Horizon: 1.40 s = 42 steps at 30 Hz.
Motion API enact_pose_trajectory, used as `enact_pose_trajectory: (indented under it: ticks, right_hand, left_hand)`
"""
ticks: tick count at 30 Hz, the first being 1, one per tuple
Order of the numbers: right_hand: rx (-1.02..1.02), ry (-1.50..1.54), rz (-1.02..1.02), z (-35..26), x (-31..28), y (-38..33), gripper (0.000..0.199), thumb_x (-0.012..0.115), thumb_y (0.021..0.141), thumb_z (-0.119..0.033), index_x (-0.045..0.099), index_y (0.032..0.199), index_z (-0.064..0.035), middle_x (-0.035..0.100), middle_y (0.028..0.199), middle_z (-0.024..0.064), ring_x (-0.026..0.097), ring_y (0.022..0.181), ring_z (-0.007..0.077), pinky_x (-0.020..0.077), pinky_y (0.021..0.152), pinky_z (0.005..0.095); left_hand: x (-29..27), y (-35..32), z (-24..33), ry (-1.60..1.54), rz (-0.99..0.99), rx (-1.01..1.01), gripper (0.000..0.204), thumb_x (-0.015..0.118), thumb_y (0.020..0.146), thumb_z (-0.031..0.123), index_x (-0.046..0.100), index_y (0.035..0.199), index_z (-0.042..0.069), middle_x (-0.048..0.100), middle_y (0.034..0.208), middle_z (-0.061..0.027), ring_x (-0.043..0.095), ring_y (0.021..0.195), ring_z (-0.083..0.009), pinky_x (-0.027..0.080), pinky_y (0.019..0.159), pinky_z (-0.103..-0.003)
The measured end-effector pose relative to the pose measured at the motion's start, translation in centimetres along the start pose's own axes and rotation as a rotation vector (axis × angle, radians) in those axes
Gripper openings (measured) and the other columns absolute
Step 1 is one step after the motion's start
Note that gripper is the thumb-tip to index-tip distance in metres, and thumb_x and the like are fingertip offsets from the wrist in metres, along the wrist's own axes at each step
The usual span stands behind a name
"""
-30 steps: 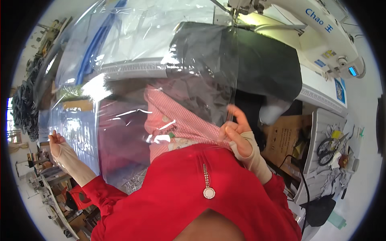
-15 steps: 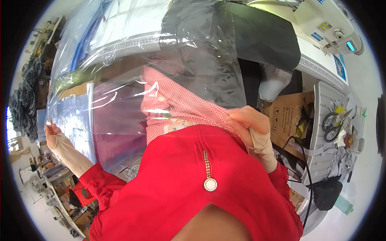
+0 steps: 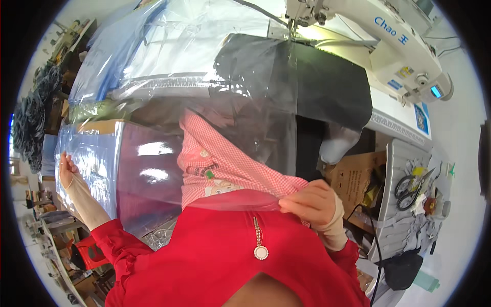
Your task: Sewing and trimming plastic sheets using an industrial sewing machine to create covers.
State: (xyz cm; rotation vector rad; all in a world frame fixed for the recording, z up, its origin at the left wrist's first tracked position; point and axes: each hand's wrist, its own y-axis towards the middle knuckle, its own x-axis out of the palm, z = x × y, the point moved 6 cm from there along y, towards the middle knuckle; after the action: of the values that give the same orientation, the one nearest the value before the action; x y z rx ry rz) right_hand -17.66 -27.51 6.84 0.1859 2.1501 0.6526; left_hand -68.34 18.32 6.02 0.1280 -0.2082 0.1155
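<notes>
A wide clear plastic sheet (image 3: 153,162) spreads from the sewing table down across my lap. My left hand (image 3: 68,170) is closed on its left edge, out to the side. Its near edge is pinched between the thumb and fingers of my right hand (image 3: 313,203), in front of my red top. Under the film shows a pink gingham apron (image 3: 225,148) with a cartoon patch. A black fabric piece (image 3: 332,84) lies on the table below the needle of a white sewing machine (image 3: 409,51), partly covered by the sheet.
To the right, a grey ridged tray (image 3: 381,233) holds black scissors (image 3: 407,192) and scraps. A cardboard box (image 3: 355,174) stands beside it, with a black cable (image 3: 377,250) hanging near my right arm. Blue-edged film (image 3: 123,56) lies at the far left of the table.
My right hand has moved down toward my body and turned, bringing the sheet's near edge along. My left hand keeps its hold. The view has tilted up, showing more of the sewing machine.
</notes>
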Motion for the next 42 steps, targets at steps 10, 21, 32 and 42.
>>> enact_pose_trajectory:
  ticks: [10,21,32,42]
  right_hand:
    - [-0.036,-0.009,-0.047,1.0,-0.1,1.0,0.024,0.06,0.07,-0.018,0.066,0.092,-0.0105,0.065,0.087,-0.0002,0.057,0.066,0.0116,0.0406,0.064,0.0254]
    - [-0.107,-0.08,-0.025,5.1,-1.6,4.4,0.028,0.061,0.065,-0.009,0.063,0.094,-0.007,0.063,0.088,0.0014,0.056,0.067,0.0147,0.0432,0.066,0.0279]
    - [-0.125,-0.201,0.017,12.5,-2.5,9.1,0.027,0.058,0.064,-0.004,0.062,0.09,-0.0086,0.059,0.083,-0.0003,0.051,0.062,0.0168,0.0428,0.069,0.0287]
    - [-0.119,-0.25,-0.093,16.0,-1.6,10.5,0.025,0.061,0.063,-0.003,0.061,0.087,-0.009,0.059,0.08,-0.0003,0.052,0.061,0.0168,0.0432,0.072,0.0301]
  left_hand:
    - [0.3,2.0,-0.7,-0.056,0.085,0.103,0.021,0.053,0.09,0.019,0.056,0.102,0.003,0.053,0.074,0.0025,0.041,0.055,-0.0022,0.031,0.046,-0.015]
    - [4.7,9.8,-3.1,-0.066,0.059,0.16,0.019,0.055,0.089,0.021,0.058,0.098,0.005,0.055,0.074,0.0011,0.042,0.054,-0.0028,0.029,0.044,-0.014]
    - [15.9,18.7,-7.3,0.03,-0.052,0.1,0.02,0.06,0.085,0.026,0.061,0.095,0.008,0.058,0.074,0.0027,0.044,0.053,-0.0022,0.03,0.04,-0.015]
    - [35.7,-2.5,5.6,1.022,0.07,1.346,0.042,0.06,0.081,0.024,0.051,0.115,0.0,0.054,0.114,-0.0185,0.051,0.108,-0.0297,0.04,0.092,-0.037]
